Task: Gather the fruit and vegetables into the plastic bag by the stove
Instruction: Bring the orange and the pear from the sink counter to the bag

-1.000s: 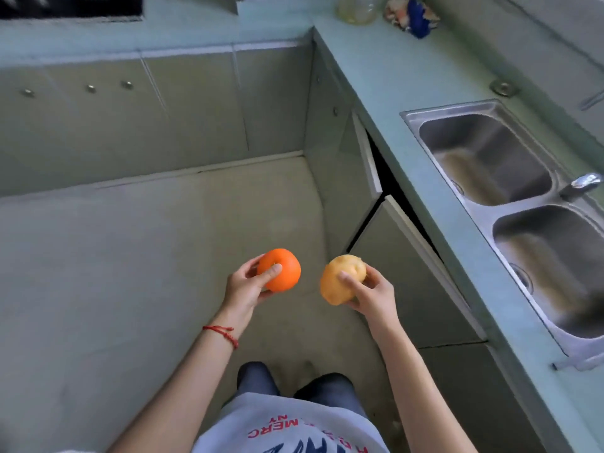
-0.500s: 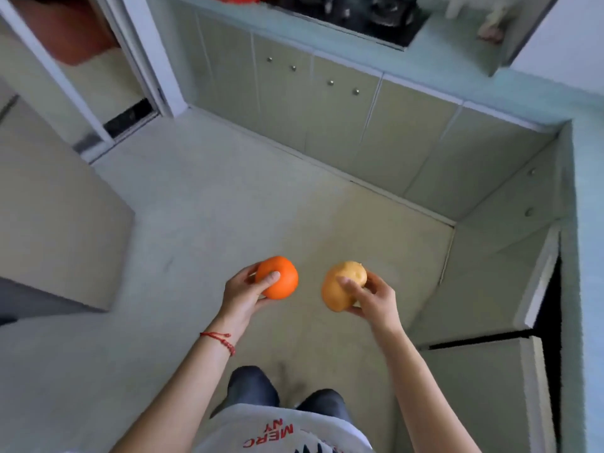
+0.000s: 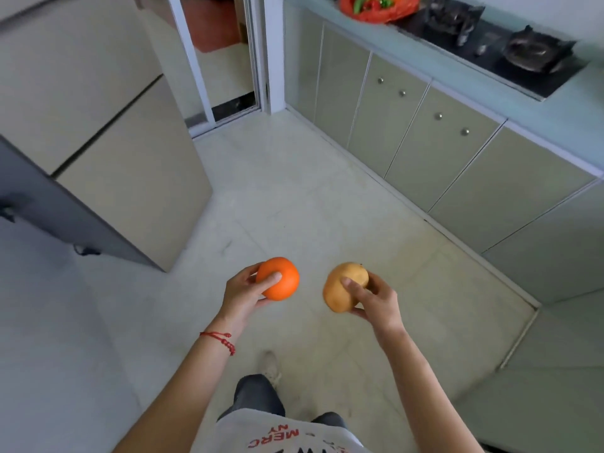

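Seen from above in a narrow kitchen: left hand (image 3: 243, 291), fingers and thumb curled round a round, smooth, bright orange fruit (image 3: 279, 278), held out over the pale tiled floor (image 3: 294, 197). Right hand (image 3: 372, 297) wrapped about a lumpy, oval, tan-yellow potato (image 3: 343, 287), thumb laid across its near side, fingers tucked behind and beneath. Fruit and potato carried side by side at about the same height, apart, not touching. Thin red string bracelet (image 3: 218, 341) worn on the left wrist.

Well ahead and to the right, at the top edge of the frame: crinkled red plastic bag (image 3: 379, 8) resting on the pale blue-green countertop (image 3: 490, 93), just left of the black two-burner gas stove (image 3: 496, 47), with red, green and yellow produce (image 3: 376, 1) showing inside, blurred and too small to identify. Below the counter, a row of grey-green cabinet doors (image 3: 408, 132) fitted with small round metal knobs.

To the left, a tall beige refrigerator (image 3: 108, 132) with a dark grey side. Beyond it, a white-framed sliding door (image 3: 228, 60). At the bottom edge, a white printed shirt (image 3: 281, 434) with red lettering, dark trousers and one light shoe (image 3: 271, 366) on the floor.
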`<act>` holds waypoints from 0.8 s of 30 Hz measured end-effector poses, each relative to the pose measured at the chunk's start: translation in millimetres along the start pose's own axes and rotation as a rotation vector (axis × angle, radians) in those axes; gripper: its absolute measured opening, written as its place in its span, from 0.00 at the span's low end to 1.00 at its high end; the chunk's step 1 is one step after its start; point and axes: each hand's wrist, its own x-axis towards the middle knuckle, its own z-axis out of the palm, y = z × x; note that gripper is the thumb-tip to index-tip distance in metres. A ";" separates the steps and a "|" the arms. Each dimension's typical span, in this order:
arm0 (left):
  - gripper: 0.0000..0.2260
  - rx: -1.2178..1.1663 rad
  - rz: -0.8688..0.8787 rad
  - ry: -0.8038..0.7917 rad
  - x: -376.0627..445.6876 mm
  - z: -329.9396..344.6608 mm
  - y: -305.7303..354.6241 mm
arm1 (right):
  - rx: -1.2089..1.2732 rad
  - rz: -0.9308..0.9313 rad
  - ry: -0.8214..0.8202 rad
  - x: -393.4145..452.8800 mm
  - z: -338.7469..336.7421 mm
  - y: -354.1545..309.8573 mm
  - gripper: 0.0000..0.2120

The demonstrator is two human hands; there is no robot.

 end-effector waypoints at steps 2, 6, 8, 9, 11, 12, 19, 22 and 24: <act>0.15 -0.007 -0.001 0.002 18.5 -3.5 11.4 | -0.001 0.003 0.000 16.2 12.0 -9.6 0.21; 0.19 -0.003 -0.010 0.000 61.1 -11.7 37.2 | -0.007 0.009 0.015 51.2 34.3 -28.9 0.22; 0.19 -0.008 -0.014 -0.001 83.8 -14.9 51.5 | 0.002 0.010 0.028 68.9 45.6 -39.7 0.22; 0.18 -0.008 -0.015 -0.004 94.6 -15.8 59.4 | 0.008 0.012 0.036 77.3 51.0 -45.7 0.22; 0.20 0.004 -0.004 -0.019 116.6 -15.1 76.7 | 0.020 0.008 0.051 95.3 62.2 -58.2 0.21; 0.21 0.012 0.004 -0.026 127.3 -13.8 84.8 | 0.022 0.005 0.055 103.7 66.9 -64.4 0.20; 0.19 0.026 -0.001 -0.034 211.0 11.6 134.4 | -0.010 -0.003 0.092 179.7 86.6 -110.2 0.23; 0.20 0.034 0.000 -0.047 250.8 32.0 153.7 | -0.005 -0.003 0.101 225.6 89.4 -132.4 0.22; 0.20 0.033 0.003 -0.043 279.8 46.9 167.8 | 0.002 -0.006 0.088 258.6 91.9 -150.3 0.22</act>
